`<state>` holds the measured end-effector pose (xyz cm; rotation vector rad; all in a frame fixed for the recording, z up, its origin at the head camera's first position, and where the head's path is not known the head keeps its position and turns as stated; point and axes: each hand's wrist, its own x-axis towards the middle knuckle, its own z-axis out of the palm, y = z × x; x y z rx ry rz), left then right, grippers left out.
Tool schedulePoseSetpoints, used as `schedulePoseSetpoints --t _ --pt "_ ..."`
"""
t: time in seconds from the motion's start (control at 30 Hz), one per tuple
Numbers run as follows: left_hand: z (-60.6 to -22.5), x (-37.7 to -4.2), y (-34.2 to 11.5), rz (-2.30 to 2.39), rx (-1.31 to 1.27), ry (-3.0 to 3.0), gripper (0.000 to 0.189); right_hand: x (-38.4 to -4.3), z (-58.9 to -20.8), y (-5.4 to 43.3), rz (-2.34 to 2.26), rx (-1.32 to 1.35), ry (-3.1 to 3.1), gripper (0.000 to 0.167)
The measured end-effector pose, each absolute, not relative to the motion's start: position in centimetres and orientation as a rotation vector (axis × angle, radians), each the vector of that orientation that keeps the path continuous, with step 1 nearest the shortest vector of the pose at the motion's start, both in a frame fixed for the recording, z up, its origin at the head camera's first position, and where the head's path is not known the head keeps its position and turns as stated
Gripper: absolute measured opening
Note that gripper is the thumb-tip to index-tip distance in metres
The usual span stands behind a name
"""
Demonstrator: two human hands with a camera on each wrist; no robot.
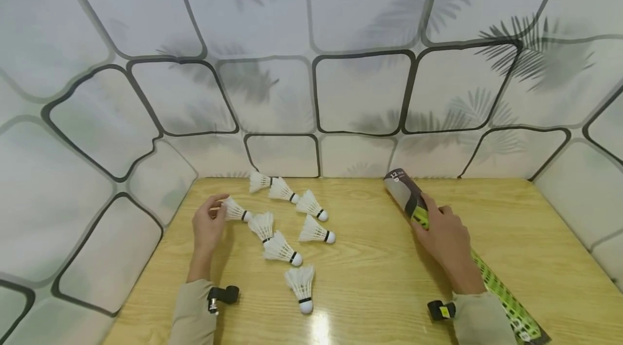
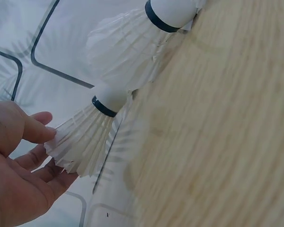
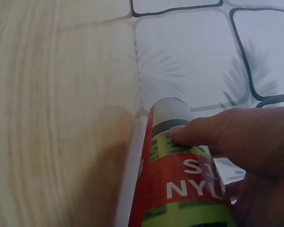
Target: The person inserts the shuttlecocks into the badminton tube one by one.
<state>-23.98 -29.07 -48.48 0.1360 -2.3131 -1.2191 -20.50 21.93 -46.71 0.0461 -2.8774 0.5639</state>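
Note:
My left hand [image 1: 209, 225] is at the left of the table, thumb and fingertips pinching the open feather end of a white shuttlecock [image 2: 80, 142]. That shuttlecock's cork, ringed by a dark band, points right. Its cork end overlaps a second shuttlecock [image 1: 263, 226] in the head view. On the right, my right hand [image 1: 445, 242] grips a long shuttlecock tube [image 1: 506, 293] around its upper part. The tube has a green pattern, a dark end and, in the right wrist view, a red band with white letters. It lies slanted across the table, its middle hidden under the hand.
Several more shuttlecocks lie loosely grouped at centre left, one [image 1: 300, 286] nearer the front and one [image 1: 260, 181] by the back edge. A patterned cloth wall [image 1: 357, 156] rises behind the wooden table [image 1: 370, 285] and along both sides.

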Motion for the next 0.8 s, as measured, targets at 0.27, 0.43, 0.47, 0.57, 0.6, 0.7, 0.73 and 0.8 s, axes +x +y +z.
schedulePoseSetpoints --t 0.27,0.43,0.47,0.57,0.6,0.7,0.73,0.8 --pt "-47.5 -23.7 -28.9 -1.335 0.168 -2.313 0.019 -20.1 -44.6 22.3 0.636 0.075 -2.818 0.074" --pt "-47.1 -23.8 -28.8 -1.346 0.164 -2.275 0.016 -19.8 -43.3 22.8 0.673 0.17 -2.709 0.078" --pt "-47.0 -23.8 -28.8 -1.351 0.159 -2.262 0.016 -19.8 -43.1 22.9 0.676 0.198 -2.684 0.078" --pt "-46.6 -23.7 -28.8 -1.373 0.128 -2.217 0.016 -19.7 -42.7 23.0 0.691 0.277 -2.609 0.077" --pt "-46.5 -23.6 -28.8 -1.384 0.124 -2.21 0.016 -19.6 -42.5 23.0 0.698 0.294 -2.589 0.078" --pt "-46.2 -23.4 -28.8 -1.403 0.125 -2.215 0.015 -19.5 -42.0 22.9 0.714 0.327 -2.532 0.078" --pt "-46.0 -23.3 -28.8 -1.405 0.128 -2.223 0.015 -19.4 -41.9 22.9 0.716 0.331 -2.514 0.078" --pt "-45.7 -23.1 -28.7 -1.412 0.133 -2.235 0.015 -19.2 -41.5 22.9 0.72 0.326 -2.492 0.079"
